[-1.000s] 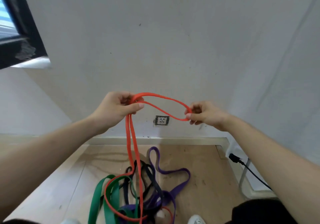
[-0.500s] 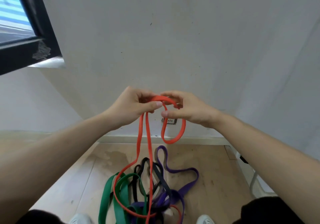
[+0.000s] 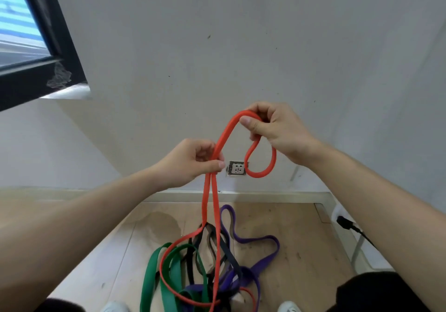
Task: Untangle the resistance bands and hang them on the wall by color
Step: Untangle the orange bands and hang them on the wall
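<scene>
At your feet, the pile of bands lies on the wooden floor [image 3: 301, 227]: a green band [image 3: 150, 278] on the left of the pile, black bands [image 3: 229, 256] through its middle, and a purple band [image 3: 263, 261] looping out to the right. The red band [image 3: 212, 215] has its lower end in that pile, curving around the green one, and two of its strands rise straight up from it to your hands.

Your left hand [image 3: 190, 162] is closed on those two red strands, thumb pressed against the fingers [image 3: 205, 147], directly above the pile. Your right hand [image 3: 272, 128] sits higher and to the right of the left one, also clenched on the red band: the band arches up from your left hand over your right thumb, and a small loop of it hangs below your right palm.

Behind that hanging loop, a wall socket [image 3: 237, 168] sits low on the white wall [image 3: 241, 46], just above the skirting. Further left of the socket and much higher, a dark window frame [image 3: 48, 34] fills the corner.
</scene>
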Available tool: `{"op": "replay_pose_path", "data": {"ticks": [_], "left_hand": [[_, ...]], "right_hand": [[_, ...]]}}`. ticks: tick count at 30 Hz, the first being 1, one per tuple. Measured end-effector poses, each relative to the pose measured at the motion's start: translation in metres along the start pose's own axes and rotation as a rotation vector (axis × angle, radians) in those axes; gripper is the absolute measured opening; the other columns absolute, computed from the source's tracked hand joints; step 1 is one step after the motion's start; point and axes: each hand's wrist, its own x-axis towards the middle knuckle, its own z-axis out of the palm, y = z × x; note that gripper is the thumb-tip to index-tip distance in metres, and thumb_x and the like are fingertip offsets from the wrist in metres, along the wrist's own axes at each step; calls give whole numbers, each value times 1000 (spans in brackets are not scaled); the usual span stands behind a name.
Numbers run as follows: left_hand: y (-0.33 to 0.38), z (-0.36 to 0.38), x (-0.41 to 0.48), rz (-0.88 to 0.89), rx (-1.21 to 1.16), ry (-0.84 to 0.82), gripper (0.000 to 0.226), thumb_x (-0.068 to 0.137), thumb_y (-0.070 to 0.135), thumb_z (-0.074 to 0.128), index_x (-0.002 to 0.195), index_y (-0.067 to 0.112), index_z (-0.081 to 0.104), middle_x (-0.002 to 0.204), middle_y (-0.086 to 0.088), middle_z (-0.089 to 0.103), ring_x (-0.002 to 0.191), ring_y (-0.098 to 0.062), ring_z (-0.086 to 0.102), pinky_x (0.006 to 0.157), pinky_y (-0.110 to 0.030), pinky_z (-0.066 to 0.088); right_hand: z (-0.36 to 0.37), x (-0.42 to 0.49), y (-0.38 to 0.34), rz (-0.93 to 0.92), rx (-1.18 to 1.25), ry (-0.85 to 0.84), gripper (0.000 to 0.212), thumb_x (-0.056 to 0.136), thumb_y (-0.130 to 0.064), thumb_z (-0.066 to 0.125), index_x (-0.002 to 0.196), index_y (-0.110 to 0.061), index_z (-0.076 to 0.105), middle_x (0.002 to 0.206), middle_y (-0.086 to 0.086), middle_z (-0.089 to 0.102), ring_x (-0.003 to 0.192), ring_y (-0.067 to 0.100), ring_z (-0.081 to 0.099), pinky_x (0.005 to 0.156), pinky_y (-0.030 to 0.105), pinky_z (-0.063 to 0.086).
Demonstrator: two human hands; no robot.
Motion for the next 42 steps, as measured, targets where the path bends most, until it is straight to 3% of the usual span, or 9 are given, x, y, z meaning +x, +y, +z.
{"op": "replay_pose_path", "data": {"ticks": [5, 10, 13, 20, 24, 30, 33, 38, 42], "left_hand": [[2, 1, -1, -43, 16, 4, 13, 89, 21, 76, 98, 11, 74, 87, -6, 78, 83, -18, 76, 87, -38, 62], [10, 5, -1, -59, -33, 98, 15, 89, 23, 77, 93, 10, 73, 82, -7, 72, 78, -24, 71, 82, -44, 62], [14, 5, -2, -86, -135, 117, 15, 90, 21, 75, 94, 7, 71, 91, -7, 78, 92, -26, 74, 92, -44, 59], [21, 0, -1, -33, -279, 306, 10, 93, 5, 69, 101, 10, 73, 76, -4, 75, 75, -15, 72, 76, -24, 55], [24, -8, 1, 10, -318, 448, 11, 91, 11, 73, 97, 19, 78, 72, 4, 71, 70, -15, 68, 74, -26, 60], [30, -15, 3, -6, -338, 478, 8, 92, 16, 72, 96, 19, 79, 66, 4, 67, 67, -17, 64, 74, -31, 61], [34, -15, 1, -14, -365, 430, 9, 93, 17, 71, 96, 16, 78, 65, 3, 65, 66, -16, 63, 75, -31, 61], [37, -4, -2, -23, -369, 336, 8, 92, 15, 71, 95, 15, 79, 66, 1, 63, 64, -14, 62, 72, -28, 59], [37, -3, -5, -17, -315, 290, 12, 92, 12, 72, 100, 16, 79, 76, -4, 71, 68, -15, 67, 72, -25, 60]], "right_hand": [[-20, 0, 0, -24, 110, 195, 7, 96, -13, 65, 95, -7, 68, 71, 4, 57, 61, 13, 56, 66, 25, 51], [-30, 0, 0, -38, 195, 231, 6, 97, -12, 63, 94, -12, 68, 65, -7, 55, 58, 13, 51, 67, 34, 50], [-34, -1, 0, -44, 209, 245, 6, 97, -13, 63, 95, -11, 68, 64, -10, 55, 59, 13, 50, 67, 32, 50], [-47, 0, 21, 28, 266, 300, 8, 98, -11, 60, 97, -6, 66, 67, 0, 51, 60, 14, 50, 66, 29, 49], [-50, -6, 42, 132, 254, 166, 22, 98, -9, 60, 109, 10, 62, 73, 8, 59, 66, 17, 59, 71, 27, 52], [-38, -14, 62, 273, -4, -161, 12, 88, -12, 73, 100, -8, 73, 87, 8, 74, 87, 16, 71, 84, 27, 53], [-20, -17, 56, 302, -81, -295, 13, 87, -9, 75, 99, -12, 73, 84, -3, 73, 83, 6, 69, 79, 20, 54], [7, -13, 29, 235, 198, -288, 20, 88, -9, 73, 108, -7, 70, 91, 8, 74, 89, 19, 72, 86, 33, 57], [17, -9, 8, 142, 283, -158, 16, 90, -13, 72, 105, -10, 70, 82, 3, 74, 86, 20, 73, 81, 29, 55]]}}
